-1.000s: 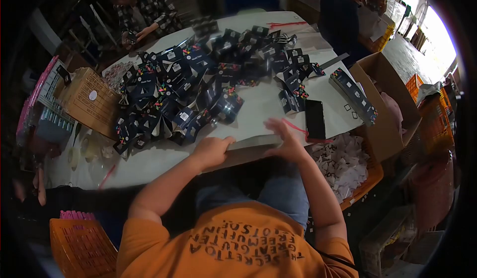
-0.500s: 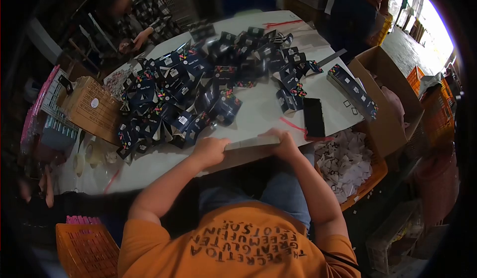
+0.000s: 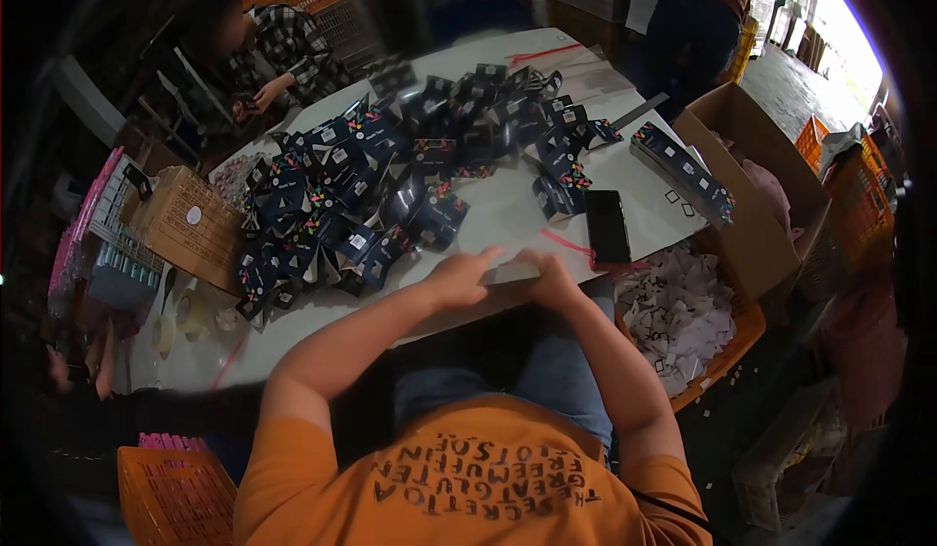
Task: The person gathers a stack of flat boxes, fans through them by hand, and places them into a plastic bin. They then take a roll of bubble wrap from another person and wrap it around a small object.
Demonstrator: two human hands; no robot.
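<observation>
Near the front edge of the white table [image 3: 508,239], my left hand [image 3: 461,279] and my right hand [image 3: 549,279] face each other a short gap apart. The fingers of both are bent together around a pale, perhaps see-through piece whose shape I cannot make out. Beyond them lies a large heap of dark blue printed card packs [image 3: 342,161] with coloured patterns. One loose pack [image 3: 437,216] is just beyond my left hand. A black phone [image 3: 608,226] lies to the right of my right hand, beside a red strip [image 3: 568,244].
A stack of flat dark packs [image 3: 683,170] is at the right, beside an open cardboard box [image 3: 756,195]. Below it, an orange crate [image 3: 737,336] holds paper scraps. A brown carton [image 3: 190,216] and tape rolls [image 3: 193,314] are at the left. Two other people [image 3: 293,53] are beyond the table.
My left hand has moved right and slightly up, closer to my right hand. My right hand has shifted slightly left. The view has also shifted a little.
</observation>
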